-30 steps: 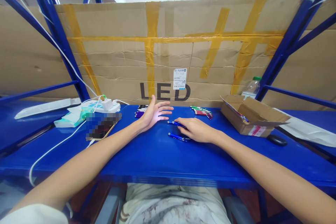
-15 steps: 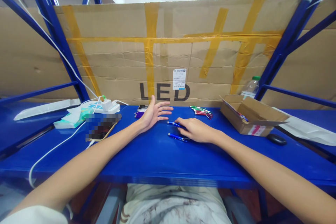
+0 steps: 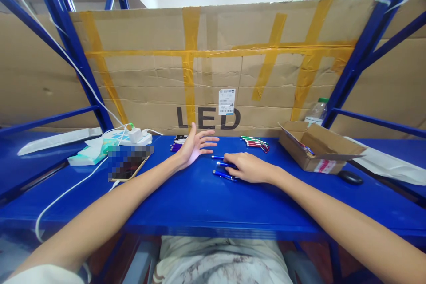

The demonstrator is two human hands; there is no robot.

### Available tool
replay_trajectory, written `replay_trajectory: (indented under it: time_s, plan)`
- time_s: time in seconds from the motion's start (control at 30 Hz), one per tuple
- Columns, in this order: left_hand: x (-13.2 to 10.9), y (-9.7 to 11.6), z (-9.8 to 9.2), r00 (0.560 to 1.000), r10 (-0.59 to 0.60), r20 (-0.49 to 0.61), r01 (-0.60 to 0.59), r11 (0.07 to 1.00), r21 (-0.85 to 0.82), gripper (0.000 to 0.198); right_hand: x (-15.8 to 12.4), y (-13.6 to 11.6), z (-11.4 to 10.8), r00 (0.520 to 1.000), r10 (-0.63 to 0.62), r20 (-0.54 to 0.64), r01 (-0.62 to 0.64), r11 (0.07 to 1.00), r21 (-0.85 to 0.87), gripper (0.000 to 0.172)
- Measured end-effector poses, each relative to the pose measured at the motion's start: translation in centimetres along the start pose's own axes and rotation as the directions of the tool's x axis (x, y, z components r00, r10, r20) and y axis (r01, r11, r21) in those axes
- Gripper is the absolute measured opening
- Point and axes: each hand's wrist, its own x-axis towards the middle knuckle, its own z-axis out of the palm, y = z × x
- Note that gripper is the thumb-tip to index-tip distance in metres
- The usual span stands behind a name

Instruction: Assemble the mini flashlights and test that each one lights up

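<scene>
My left hand (image 3: 195, 145) rests on its edge on the blue table (image 3: 206, 199), palm facing right, fingers spread and holding nothing. My right hand (image 3: 246, 167) lies palm down with its fingers curled over a small blue pen light (image 3: 223, 165). A second blue pen light (image 3: 224, 175) lies just in front of that hand and a third (image 3: 217, 157) pokes out beyond it. A bunch of purple and black pen lights (image 3: 178, 143) lies behind my left hand. Red and green pen lights (image 3: 255, 142) lie behind my right hand.
An open cardboard box (image 3: 316, 147) stands at the right with a plastic bottle (image 3: 317, 111) behind it and a black mouse (image 3: 350, 177) beside it. At the left are a power strip (image 3: 128, 136), a white cable (image 3: 69, 188), a tissue pack (image 3: 88, 153) and a blurred phone (image 3: 128, 164). A taped cardboard wall (image 3: 213, 66) closes the back.
My right hand has slid slightly toward me and now covers a blue pen light between the other two. The bright spot on my left palm has gone. My left hand has barely moved.
</scene>
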Motion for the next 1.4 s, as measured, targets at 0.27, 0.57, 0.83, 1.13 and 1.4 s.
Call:
replay_trajectory:
  time_s: [0.27, 0.57, 0.83, 1.13, 1.4]
  plan:
    - [0.0, 0.0, 0.0, 1.000, -0.003, -0.008, 0.004, 1.000, 0.017, 0.097, 0.0, 0.2, 0.0, 1.000, -0.025, -0.014, 0.025, 1.000, 0.008, 0.011]
    - [-0.1, 0.0, 0.2, 1.000, -0.011, -0.017, 0.012, 1.000, 0.022, 0.096, 0.1, 0.3, 0.1, 0.998, -0.058, -0.032, 0.058, 0.998, 0.002, 0.023]
    - [0.0, -0.2, 0.0, 1.000, -0.012, -0.023, 0.013, 0.998, 0.061, 0.093, 0.0, 0.6, 0.2, 0.995, -0.063, -0.072, 0.062, 0.998, -0.020, 0.017]
    - [0.6, -1.0, -0.2, 0.997, 0.022, -0.071, -0.008, 0.980, 0.199, 0.082, 0.0, 1.4, -0.1, 0.994, -0.007, -0.111, -0.002, 0.997, -0.079, 0.023]
    - [0.8, -2.3, -0.7, 0.983, 0.183, -0.029, -0.146, 0.859, 0.492, 0.052, 0.5, 2.7, 1.1, 0.993, -0.031, -0.116, 0.004, 0.974, -0.227, 0.032]
